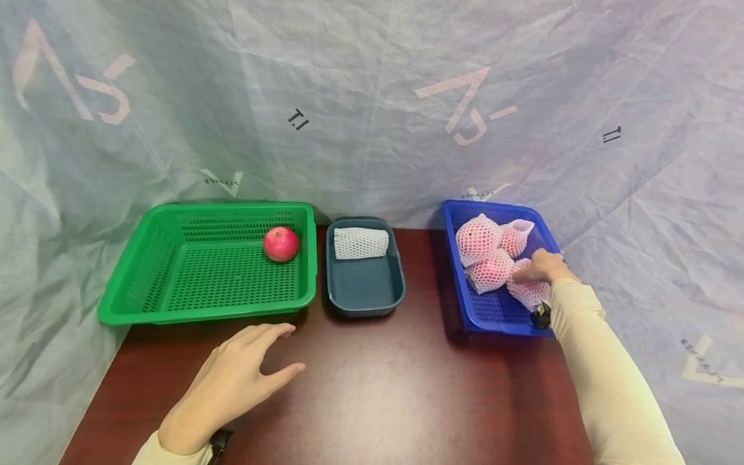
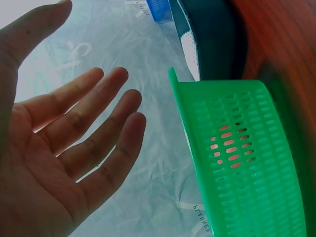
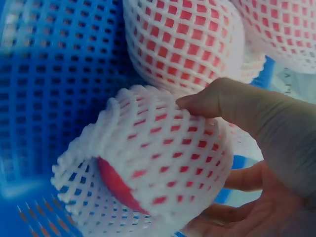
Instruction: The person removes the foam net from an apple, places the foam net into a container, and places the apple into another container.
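My right hand (image 1: 546, 266) reaches into the blue basket (image 1: 456, 271) and grips an apple in a white foam net (image 3: 170, 153). Its thumb presses the top of the net, and the fingers curl round the far side. Through the net's open end, bare red skin shows. Three other net-wrapped apples (image 1: 490, 270) lie beside it in the basket. My left hand (image 1: 232, 374) is held in front of the green basket (image 1: 209, 316), fingers spread and thumb apart, with nothing in it. A bare red apple (image 1: 281, 244) sits in the green basket's right part.
Between the two baskets stands a dark blue-grey tray (image 1: 363, 287) with an empty white foam net (image 1: 361, 243) lying at its back. All three containers are on a brown wooden table (image 1: 372, 387). A grey cloth (image 1: 372, 97) hangs close behind them.
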{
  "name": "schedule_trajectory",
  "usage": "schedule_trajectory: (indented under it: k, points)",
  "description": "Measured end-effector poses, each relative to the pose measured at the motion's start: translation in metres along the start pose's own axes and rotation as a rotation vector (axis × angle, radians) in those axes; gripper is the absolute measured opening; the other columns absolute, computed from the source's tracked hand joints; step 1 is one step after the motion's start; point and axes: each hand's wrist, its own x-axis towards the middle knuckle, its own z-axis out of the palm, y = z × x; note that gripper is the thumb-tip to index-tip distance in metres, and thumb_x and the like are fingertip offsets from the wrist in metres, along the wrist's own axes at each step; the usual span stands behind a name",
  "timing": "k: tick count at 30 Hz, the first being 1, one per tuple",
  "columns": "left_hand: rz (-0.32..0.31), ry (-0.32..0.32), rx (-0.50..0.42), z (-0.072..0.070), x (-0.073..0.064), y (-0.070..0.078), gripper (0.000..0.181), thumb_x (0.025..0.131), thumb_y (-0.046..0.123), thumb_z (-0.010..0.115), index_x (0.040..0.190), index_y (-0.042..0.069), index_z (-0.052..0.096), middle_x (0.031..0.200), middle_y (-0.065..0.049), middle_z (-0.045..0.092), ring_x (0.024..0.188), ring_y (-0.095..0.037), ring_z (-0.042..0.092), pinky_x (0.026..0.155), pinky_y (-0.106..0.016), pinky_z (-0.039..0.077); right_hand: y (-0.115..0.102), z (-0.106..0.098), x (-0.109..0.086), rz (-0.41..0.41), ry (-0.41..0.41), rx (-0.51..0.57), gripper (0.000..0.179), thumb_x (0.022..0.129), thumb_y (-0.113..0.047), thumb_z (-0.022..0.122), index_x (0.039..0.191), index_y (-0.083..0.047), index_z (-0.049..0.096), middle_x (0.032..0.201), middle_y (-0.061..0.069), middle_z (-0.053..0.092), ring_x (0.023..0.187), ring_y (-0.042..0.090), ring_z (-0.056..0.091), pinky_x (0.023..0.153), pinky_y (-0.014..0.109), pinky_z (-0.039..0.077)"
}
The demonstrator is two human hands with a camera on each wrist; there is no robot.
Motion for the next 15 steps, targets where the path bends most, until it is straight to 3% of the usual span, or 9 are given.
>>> schedule_trajectory:
  k: [7, 15]
  points:
    - [0.041, 0.016, -0.008, 0.005, 0.004, 0.003, 0.052, 0.079, 0.046, 0.082, 0.121, 0.017, 0.069, 0.116, 0.003, 0.068, 0.108, -0.022, 0.064, 0.083, -0.047, 0.054, -0.005, -0.017, -0.026, -0.064, 0.048, 0.024, 0.078, 0.082, -0.044, 0.075, 0.113, 0.021, 0.044, 0.112, 0.043, 0.053, 0.108, 0.061, 0.05, 0.092, 0.065, 0.043]
    - [0.047, -0.013, -0.025, 0.009, 0.008, 0.01, 0.049, 0.08, 0.046, 0.082, 0.119, 0.019, 0.07, 0.115, 0.006, 0.068, 0.107, -0.02, 0.064, 0.081, -0.045, 0.055, -0.016, -0.013, -0.049, -0.165, 0.185, 0.12, 0.085, 0.082, -0.039, 0.078, 0.127, 0.021, 0.04, 0.118, 0.045, 0.051, 0.111, 0.06, 0.049, 0.094, 0.064, 0.041]
